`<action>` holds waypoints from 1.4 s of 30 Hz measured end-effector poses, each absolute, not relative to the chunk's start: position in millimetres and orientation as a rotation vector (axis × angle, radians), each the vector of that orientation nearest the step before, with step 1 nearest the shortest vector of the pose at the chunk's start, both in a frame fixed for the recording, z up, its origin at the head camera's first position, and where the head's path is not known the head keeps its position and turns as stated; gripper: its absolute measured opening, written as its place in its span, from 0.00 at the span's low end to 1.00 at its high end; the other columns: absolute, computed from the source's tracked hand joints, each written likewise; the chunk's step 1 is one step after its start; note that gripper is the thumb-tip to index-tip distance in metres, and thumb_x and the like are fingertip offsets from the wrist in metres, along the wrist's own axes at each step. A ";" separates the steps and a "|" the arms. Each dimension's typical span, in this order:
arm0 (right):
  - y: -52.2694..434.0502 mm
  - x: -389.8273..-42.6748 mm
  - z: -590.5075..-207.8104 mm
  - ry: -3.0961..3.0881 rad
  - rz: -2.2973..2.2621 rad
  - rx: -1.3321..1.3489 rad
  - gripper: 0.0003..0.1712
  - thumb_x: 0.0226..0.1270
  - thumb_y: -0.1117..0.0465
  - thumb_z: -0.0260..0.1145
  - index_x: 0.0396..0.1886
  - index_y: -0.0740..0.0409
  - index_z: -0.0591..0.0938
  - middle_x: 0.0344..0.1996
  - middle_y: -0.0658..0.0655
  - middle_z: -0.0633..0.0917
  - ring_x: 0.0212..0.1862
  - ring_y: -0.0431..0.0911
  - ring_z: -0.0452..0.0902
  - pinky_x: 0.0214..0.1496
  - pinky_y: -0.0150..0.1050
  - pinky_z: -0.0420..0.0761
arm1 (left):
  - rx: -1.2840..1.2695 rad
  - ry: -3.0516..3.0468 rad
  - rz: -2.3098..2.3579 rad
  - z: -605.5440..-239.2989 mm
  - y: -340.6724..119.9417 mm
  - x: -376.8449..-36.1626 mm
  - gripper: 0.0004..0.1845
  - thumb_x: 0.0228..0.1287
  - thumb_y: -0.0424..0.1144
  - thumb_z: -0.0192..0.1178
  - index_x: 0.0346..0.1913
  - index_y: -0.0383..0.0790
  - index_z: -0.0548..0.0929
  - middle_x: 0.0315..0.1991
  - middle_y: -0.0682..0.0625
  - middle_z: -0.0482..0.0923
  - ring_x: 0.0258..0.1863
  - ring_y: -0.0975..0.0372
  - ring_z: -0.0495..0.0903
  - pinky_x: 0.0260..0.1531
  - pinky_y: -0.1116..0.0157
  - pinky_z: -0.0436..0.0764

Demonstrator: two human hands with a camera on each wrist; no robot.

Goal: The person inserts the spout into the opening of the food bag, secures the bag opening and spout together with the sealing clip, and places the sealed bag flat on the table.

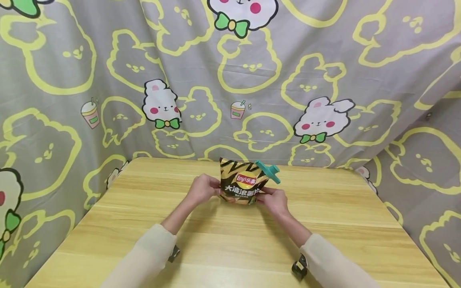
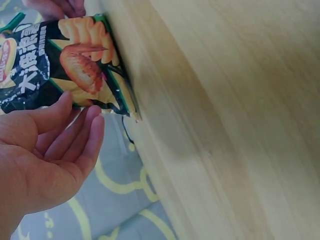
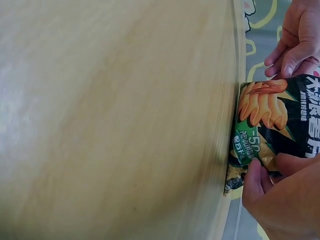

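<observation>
A black and gold bag of potato chips (image 1: pixel 240 182) stands upright near the back of the wooden table, its printed front facing me. A teal bag clip (image 1: pixel 269 171) sits slantwise across its upper right corner, with a spout-like knob sticking out. My left hand (image 1: pixel 204 189) holds the bag's left side low down; in the left wrist view its thumb (image 2: pixel 57 112) lies along the edge with the fingers bent beside it. On the opposite side, my right hand (image 1: pixel 274 200) grips the lower right edge, thumb in front. Part of its fingers is hidden behind the bag.
The wooden table (image 1: pixel 230 248) extends around the bag on all sides. Just behind its back edge hangs a grey curtain (image 1: pixel 201 140) with yellow and white cartoon figures. Black wrist-worn devices (image 1: pixel 299 267) show below both sleeves.
</observation>
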State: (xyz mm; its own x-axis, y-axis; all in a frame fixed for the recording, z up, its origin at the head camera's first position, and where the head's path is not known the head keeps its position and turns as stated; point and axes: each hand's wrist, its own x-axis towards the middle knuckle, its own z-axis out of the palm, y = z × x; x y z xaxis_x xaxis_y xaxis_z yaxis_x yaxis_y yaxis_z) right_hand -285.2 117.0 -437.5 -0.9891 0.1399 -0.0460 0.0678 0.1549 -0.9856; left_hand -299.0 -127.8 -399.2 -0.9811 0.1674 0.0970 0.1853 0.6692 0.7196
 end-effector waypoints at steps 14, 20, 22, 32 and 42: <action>119.5 -287.7 -437.7 -2.320 1.922 -0.260 0.15 0.57 0.74 0.70 0.46 0.71 0.88 0.38 0.68 0.90 0.38 0.58 0.90 0.42 0.42 0.89 | -0.324 -2.816 -1.229 -396.1 -125.1 -300.0 0.06 0.58 0.32 0.73 0.39 0.39 0.92 0.34 0.48 0.91 0.39 0.56 0.89 0.53 0.51 0.82; 120.3 -287.3 -436.1 -2.350 1.880 -0.272 0.13 0.60 0.70 0.72 0.45 0.68 0.89 0.39 0.66 0.90 0.38 0.57 0.90 0.41 0.39 0.88 | -0.319 -2.806 -1.221 -396.4 -124.8 -300.9 0.06 0.58 0.34 0.73 0.38 0.38 0.92 0.33 0.47 0.91 0.37 0.56 0.89 0.51 0.52 0.83; 120.9 -287.5 -435.8 -2.357 1.876 -0.281 0.13 0.60 0.69 0.72 0.45 0.68 0.89 0.40 0.66 0.90 0.39 0.56 0.91 0.41 0.39 0.88 | -0.315 -2.806 -1.211 -396.7 -125.1 -301.1 0.06 0.59 0.34 0.73 0.38 0.38 0.92 0.33 0.47 0.91 0.38 0.56 0.89 0.50 0.52 0.84; 122.2 -290.0 -434.0 -2.411 1.805 -0.312 0.11 0.59 0.66 0.72 0.41 0.63 0.91 0.34 0.60 0.91 0.39 0.55 0.89 0.36 0.38 0.85 | -0.295 -2.800 -1.160 -399.9 -126.0 -303.8 0.03 0.59 0.36 0.73 0.33 0.40 0.92 0.31 0.49 0.90 0.33 0.59 0.87 0.44 0.56 0.85; 120.3 -288.3 -431.8 -2.458 1.759 -0.337 0.10 0.58 0.65 0.72 0.40 0.59 0.91 0.33 0.57 0.91 0.36 0.48 0.85 0.33 0.33 0.77 | -0.312 -2.722 -1.163 -402.6 -123.2 -305.2 0.02 0.57 0.32 0.74 0.34 0.39 0.92 0.30 0.48 0.90 0.33 0.57 0.89 0.42 0.56 0.85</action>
